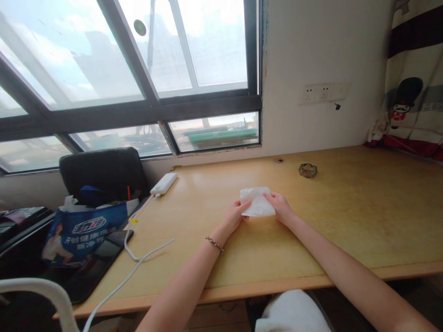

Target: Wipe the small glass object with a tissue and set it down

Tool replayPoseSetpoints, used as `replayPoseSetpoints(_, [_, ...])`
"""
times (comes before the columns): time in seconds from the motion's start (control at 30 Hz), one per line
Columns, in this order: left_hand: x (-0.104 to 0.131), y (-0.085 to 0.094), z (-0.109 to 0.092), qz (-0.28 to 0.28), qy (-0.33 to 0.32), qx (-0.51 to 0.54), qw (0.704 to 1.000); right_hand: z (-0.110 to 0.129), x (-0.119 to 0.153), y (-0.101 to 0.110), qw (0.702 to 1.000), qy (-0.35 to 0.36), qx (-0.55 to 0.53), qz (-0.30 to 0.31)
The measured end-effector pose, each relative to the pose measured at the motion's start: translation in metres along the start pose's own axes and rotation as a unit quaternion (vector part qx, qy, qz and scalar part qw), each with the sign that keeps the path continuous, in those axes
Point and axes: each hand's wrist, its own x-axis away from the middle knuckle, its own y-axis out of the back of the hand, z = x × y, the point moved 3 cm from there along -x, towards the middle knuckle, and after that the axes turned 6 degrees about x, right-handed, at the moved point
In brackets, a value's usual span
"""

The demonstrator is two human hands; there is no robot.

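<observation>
A white folded tissue (pixel 257 203) is held up just over the wooden desk, flat and roughly rectangular. My left hand (pixel 236 216) pinches its left edge, thumb on top and fingers underneath. On the opposite edge, my right hand (pixel 279 207) grips it the same way, with the thumb lying across the upper right corner. The fingers under the tissue are mostly hidden. A beaded bracelet (pixel 215 245) circles my left wrist.
On the desk (pixel 346 216) lie a white power bank (pixel 164 184) with a white cable (pixel 133 272) at the left and a glass ashtray-like dish (pixel 308 170) at the back right. A blue bag (pixel 83 230) and black chair (pixel 104 170) stand left. Wall sockets (pixel 324 92) are behind.
</observation>
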Motion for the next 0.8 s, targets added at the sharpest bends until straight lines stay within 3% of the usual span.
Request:
replayPoseSetpoints(0.3, [0.001,0.002,-0.009,-0.039,-0.028,0.011,0.999,-0.003,0.001,0.006,0.999,-0.049,0.014,0.010])
replayPoseSetpoints(0.8, [0.002,0.005,-0.016,-0.022,-0.042,0.074,0.996,0.005,0.004,0.004,0.999,-0.048,-0.025,-0.008])
